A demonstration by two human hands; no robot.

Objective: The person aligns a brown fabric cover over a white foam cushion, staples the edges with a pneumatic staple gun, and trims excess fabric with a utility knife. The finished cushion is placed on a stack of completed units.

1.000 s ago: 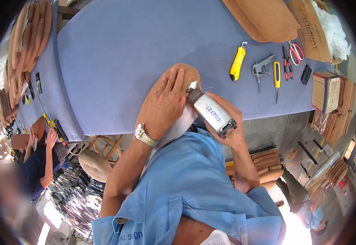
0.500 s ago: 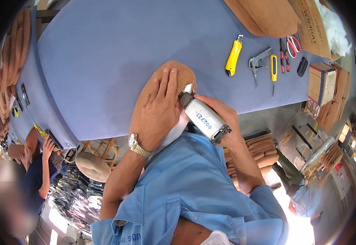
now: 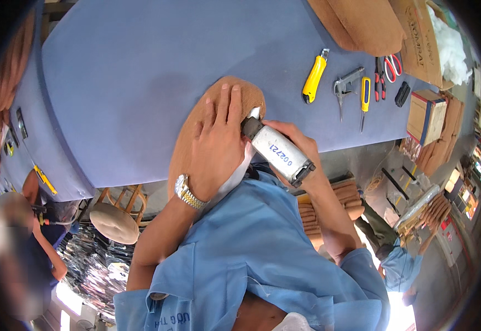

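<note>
- Left hand [image 3: 218, 149] lies flat on the brown round pad [image 3: 196, 138], palm down, its fingers spread slightly and pointing up the blue table [image 3: 141, 71]; a metal wristwatch [image 3: 188, 192] sits on that wrist.
- Right hand [image 3: 298, 149] is wrapped around the silver handheld power tool [image 3: 276, 151], fingers closed on its barrel, with the tool's dark nose aimed at the pad's near right edge, just beside the left hand's fingers.
- Whether the tool's tip actually touches the pad cannot be told, since the hands hide the contact spot.
- That brown round pad rests at the near edge of the blue table, partly overhanging it toward the person, and most of its lower part is covered by the left hand and forearm.
- Something white [image 3: 235, 174] shows beneath the left palm, between the pad and the blue shirt [image 3: 262, 248].
- Farther right on the table, well apart from the hands, lie a yellow utility knife [image 3: 314, 76], a grey metal hand tool [image 3: 344, 85], a yellow-handled screwdriver [image 3: 365, 99], red-handled scissors [image 3: 392, 63] and a small black object [image 3: 402, 94].
- A large tan leather-like piece [image 3: 362, 25] lies at the table's far right, next to a cardboard box [image 3: 417, 33] holding white stuffing [image 3: 447, 52].
- Below the table's near edge stands a round stool [image 3: 113, 220], and another person [image 3: 25, 243] is at the lower left.
</note>
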